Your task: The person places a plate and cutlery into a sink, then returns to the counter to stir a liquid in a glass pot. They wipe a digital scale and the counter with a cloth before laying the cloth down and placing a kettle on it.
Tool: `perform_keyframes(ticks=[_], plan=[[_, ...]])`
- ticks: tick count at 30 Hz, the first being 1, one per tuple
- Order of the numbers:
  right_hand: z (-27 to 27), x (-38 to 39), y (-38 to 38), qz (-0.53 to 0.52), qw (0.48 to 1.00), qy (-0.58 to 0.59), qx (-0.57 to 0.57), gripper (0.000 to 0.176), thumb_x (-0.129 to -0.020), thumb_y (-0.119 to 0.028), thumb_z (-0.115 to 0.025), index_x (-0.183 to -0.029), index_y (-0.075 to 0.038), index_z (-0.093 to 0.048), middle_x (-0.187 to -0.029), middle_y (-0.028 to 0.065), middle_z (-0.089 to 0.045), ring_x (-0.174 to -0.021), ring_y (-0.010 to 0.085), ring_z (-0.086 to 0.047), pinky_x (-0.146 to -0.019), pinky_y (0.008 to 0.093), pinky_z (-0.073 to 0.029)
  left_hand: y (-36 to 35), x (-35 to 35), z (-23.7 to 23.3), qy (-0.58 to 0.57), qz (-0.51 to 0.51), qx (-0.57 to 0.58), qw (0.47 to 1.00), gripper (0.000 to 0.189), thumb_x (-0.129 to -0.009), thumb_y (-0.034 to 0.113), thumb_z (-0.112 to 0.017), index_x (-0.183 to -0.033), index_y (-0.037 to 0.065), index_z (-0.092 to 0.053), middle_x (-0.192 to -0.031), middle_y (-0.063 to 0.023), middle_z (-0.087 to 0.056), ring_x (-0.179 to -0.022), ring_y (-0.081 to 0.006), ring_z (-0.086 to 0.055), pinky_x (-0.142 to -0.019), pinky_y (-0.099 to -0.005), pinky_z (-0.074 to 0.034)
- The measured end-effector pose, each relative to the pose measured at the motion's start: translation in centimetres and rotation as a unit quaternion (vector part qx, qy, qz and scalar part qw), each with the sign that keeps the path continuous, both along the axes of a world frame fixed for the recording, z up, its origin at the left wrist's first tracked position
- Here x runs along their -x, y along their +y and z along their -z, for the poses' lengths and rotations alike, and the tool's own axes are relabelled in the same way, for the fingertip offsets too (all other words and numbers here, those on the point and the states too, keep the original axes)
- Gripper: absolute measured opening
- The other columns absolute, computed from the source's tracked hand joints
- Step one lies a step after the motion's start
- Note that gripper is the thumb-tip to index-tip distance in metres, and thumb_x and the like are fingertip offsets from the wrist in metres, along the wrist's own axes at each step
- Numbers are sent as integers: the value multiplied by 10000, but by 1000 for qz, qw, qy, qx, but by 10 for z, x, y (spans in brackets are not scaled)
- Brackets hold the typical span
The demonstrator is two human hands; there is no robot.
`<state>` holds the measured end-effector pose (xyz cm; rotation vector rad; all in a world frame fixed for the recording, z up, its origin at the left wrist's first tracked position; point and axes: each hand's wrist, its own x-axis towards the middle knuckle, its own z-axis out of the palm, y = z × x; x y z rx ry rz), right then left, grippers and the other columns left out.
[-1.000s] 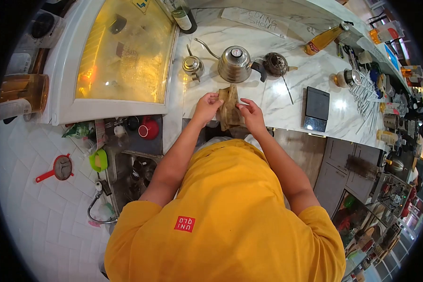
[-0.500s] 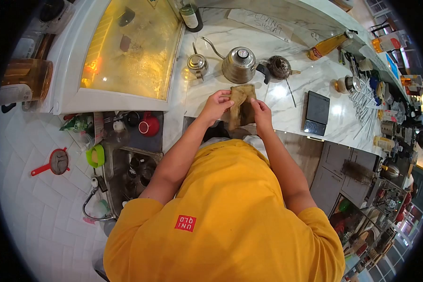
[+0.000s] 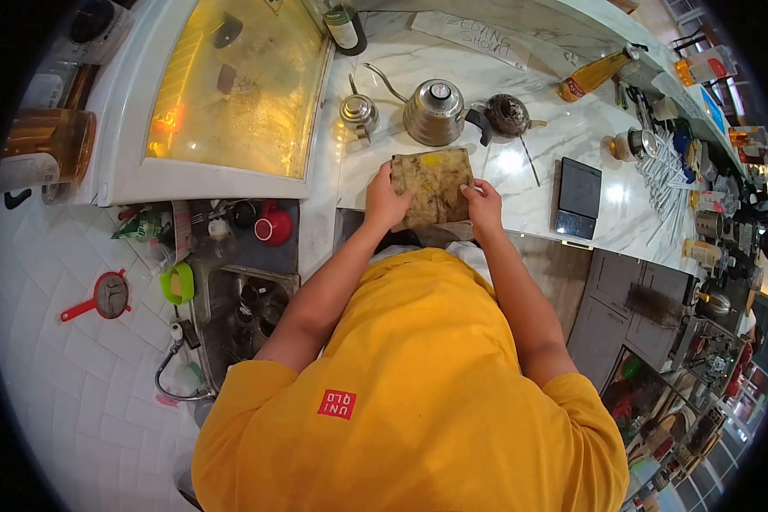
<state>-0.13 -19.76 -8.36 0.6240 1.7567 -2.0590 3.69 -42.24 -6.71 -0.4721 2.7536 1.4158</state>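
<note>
A stained brown cloth (image 3: 433, 189) is spread out in front of my body at the counter's near edge. My left hand (image 3: 387, 200) grips its left side, fingers partly behind it. On the opposite edge my right hand (image 3: 484, 205) pinches the cloth between thumb and fingers. Just beyond the cloth stands a steel gooseneck kettle (image 3: 433, 118) with a black handle. Left of that is a smaller metal pot (image 3: 358, 114) with a thin spout. A dark glass teapot (image 3: 509, 116) sits to the kettle's right.
A black scale-like device (image 3: 578, 198) lies on the marble counter at right, near scattered straws (image 3: 661, 188). A glass-fronted cabinet (image 3: 239, 94) borders the left. A sink (image 3: 222, 320) holds dark items. Amber bottle (image 3: 595, 77) and green bottle (image 3: 344, 31) stand at the back.
The cloth was folded and bunched between my hands; now it is opened out flat and wider. My left hand has shifted slightly down and left, my right hand slightly right.
</note>
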Motion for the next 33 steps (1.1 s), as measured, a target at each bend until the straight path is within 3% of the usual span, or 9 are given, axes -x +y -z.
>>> perform_keyframes(ticks=[2,9,14,17,24,26,30,31,33], plan=[[-6,-1,0,2,1000,8,21,281,-912,-72,-700,-1171,9,-628,-934,74,-721,-811,127,-648,-734,266,-490,-6,3,-2,-66,-39,-97,992,732,-799,105,-788,-1426,-32,-436,-1257,-216,-662,-1103,-308,-678,-942,-344,-515],[-18,-11,-2,-17,999,-3,34,298,-915,-76,-709,-1191,-5,-622,-944,63,-720,-810,114,-633,-719,252,-478,-29,0,-10,-23,-94,-276,956,683,-835,4,-739,-1443,-1,-427,-1158,-155,-677,-1003,-212,-682,-847,-336,-546],[-22,-16,0,-64,995,-23,-70,391,-885,-92,-735,-1249,-23,-611,-936,34,-689,-742,89,-567,-636,247,-443,-32,-7,11,-61,-72,-214,972,722,-823,12,-761,-1459,20,-420,-1084,-135,-685,-944,-191,-686,-804,-330,-557],[-16,-18,10,-80,993,-29,-76,463,-869,-56,-690,-1316,-13,-577,-973,76,-698,-787,119,-589,-699,275,-460,-32,-5,13,-66,-79,-201,974,735,-810,9,-773,-1457,23,-426,-1029,-129,-692,-899,-189,-684,-768,-327,-557],[-35,-28,18,-103,990,20,-94,545,-844,-15,-697,-1361,-84,-540,-909,26,-639,-707,82,-510,-591,257,-407,-41,-11,6,-62,-56,-193,978,864,-796,-68,-724,-1537,118,-321,-946,-118,-678,-830,-187,-666,-730,-330,-540],[-57,-28,17,-95,991,25,-86,518,-851,-11,-686,-1345,-89,-554,-923,28,-634,-696,87,-506,-585,259,-402,-41,-18,-14,-81,-75,-282,953,920,-790,-84,-709,-1560,164,-269,-965,-117,-663,-835,-191,-655,-725,-330,-536],[-101,-22,30,-102,985,-108,92,360,-903,-44,-627,-1260,-34,-586,-961,72,-628,-796,172,-602,-644,294,-485,-47,-26,-40,-110,-181,-439,873,982,-790,-84,-705,-1585,207,-208,-1072,-131,-624,-865,-205,-636,-729,-334,-531],[-107,-18,30,-82,977,-142,136,331,-920,-57,-614,-1248,-27,-592,-989,84,-628,-817,194,-609,-653,298,-495,-51,-27,-58,-142,-185,-482,845,926,-846,-83,-673,-1594,233,-227,-1234,-164,-543,-997,-212,-614,-859,-336,-546],[-105,-9,31,-43,965,-186,182,294,-981,-108,-560,-1241,29,-560,-1112,163,-601,-893,275,-623,-721,333,-549,-61,-21,-43,-138,-190,-520,821,843,-873,-51,-660,-1578,196,-270,-1220,-160,-555,-986,-219,-615,-872,-348,-547]])
